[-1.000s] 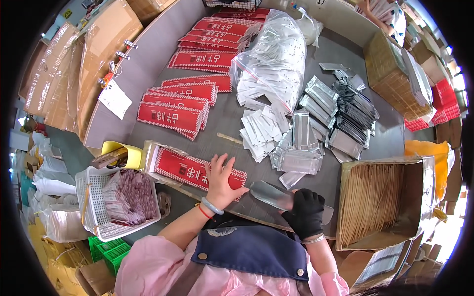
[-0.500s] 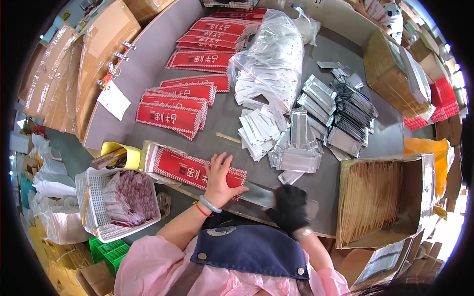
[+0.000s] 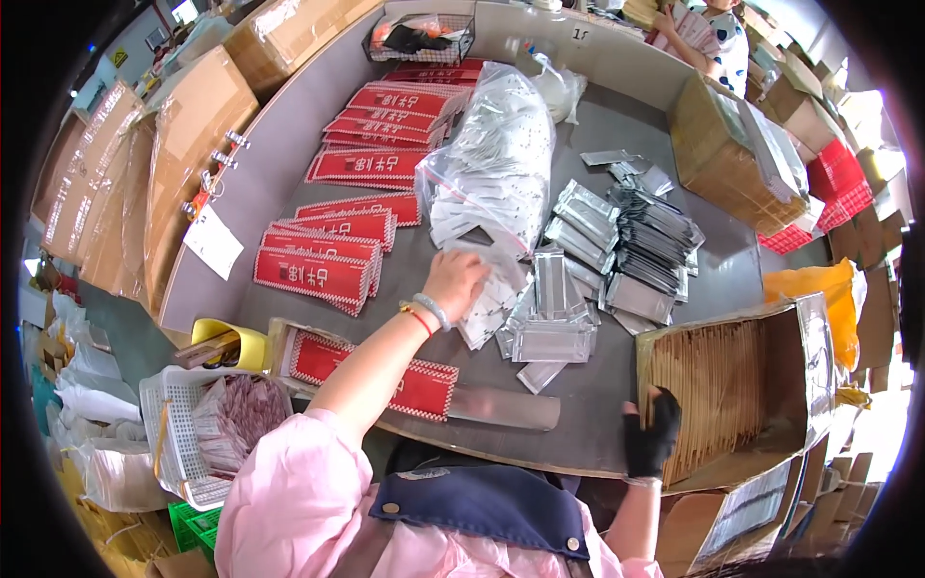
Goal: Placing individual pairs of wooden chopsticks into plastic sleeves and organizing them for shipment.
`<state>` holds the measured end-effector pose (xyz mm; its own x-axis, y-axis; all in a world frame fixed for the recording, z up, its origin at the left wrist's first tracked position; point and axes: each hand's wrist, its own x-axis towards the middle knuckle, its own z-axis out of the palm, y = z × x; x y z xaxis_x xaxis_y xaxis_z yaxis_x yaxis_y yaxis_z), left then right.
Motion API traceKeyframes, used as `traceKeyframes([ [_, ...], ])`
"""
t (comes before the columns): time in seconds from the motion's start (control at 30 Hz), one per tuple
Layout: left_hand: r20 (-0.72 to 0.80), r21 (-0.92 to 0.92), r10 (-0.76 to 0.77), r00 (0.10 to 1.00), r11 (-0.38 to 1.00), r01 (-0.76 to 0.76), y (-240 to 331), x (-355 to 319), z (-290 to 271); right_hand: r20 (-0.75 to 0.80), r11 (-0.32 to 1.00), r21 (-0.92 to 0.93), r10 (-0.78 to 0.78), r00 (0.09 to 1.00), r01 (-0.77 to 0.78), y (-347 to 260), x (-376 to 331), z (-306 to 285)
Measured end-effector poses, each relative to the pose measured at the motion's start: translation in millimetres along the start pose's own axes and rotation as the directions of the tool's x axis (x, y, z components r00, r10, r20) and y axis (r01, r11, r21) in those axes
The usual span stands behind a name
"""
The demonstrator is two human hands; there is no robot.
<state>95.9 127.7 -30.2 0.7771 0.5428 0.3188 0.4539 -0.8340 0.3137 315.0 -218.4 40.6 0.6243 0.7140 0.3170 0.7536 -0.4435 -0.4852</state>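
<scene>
My left hand [image 3: 456,283] reaches over the loose pile of small white packets [image 3: 488,313], its fingers bent down and closed on a white packet at the pile's upper left. My right hand [image 3: 651,435], in a black fingerless glove, is beside the left edge of a cardboard box [image 3: 718,482] packed with thin tan sticks [image 3: 708,385]; its fingers are apart and nothing shows in them. A stack of red printed sleeves [image 3: 434,387] lies at the table's near edge, partly covered by my left forearm. From its right end a clear plastic strip [image 3: 511,407] extends across the tabletop.
Fanned red sleeves [image 3: 318,279] lie at left. A clear bag of white packets [image 3: 496,164] stands mid-table, beside silver packets [image 3: 641,241]. A white basket [image 3: 173,433] and yellow container [image 3: 251,339] flank the near left edge. Another person [image 3: 718,48] is at the far right.
My left hand has left the red sleeves and moved up to the white packets. My right hand has moved right, from the plastic strip to the cardboard box. The view has shifted slightly.
</scene>
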Motion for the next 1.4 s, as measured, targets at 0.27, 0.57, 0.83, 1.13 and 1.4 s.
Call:
traceKeyframes([
  [0.27, 0.099, -0.066, -0.121, 0.988, 0.99, 0.127, 12, 3, -19, -0.038, 0.883, -0.26, 0.395, 0.918, -0.391, 131, -40, -48],
  [0.57, 0.026, -0.369, -0.035, 0.999, 0.929, 0.042, 93, -17, -24, -0.065, 0.891, -0.285, 0.349, 0.935, -0.352, 129, -35, -38],
  [0.83, 0.035, -0.024, 0.048, 0.998, 0.999, -0.047, 139, -22, -3, -0.126, 0.875, -0.167, 0.437, 0.89, -0.454, 132, -41, -40],
  [1.13, 0.08, -0.009, -0.013, 0.997, 1.0, 0.013, 142, -16, -3, -0.223, 0.798, 0.221, 0.601, 0.767, -0.561, 121, -48, -56],
  [1.4, 0.012, -0.086, 0.161, 0.987, 0.984, -0.159, 136, -23, -4, 0.104, 0.935, 0.249, 0.233, 0.967, -0.252, 26, -17, -35],
])
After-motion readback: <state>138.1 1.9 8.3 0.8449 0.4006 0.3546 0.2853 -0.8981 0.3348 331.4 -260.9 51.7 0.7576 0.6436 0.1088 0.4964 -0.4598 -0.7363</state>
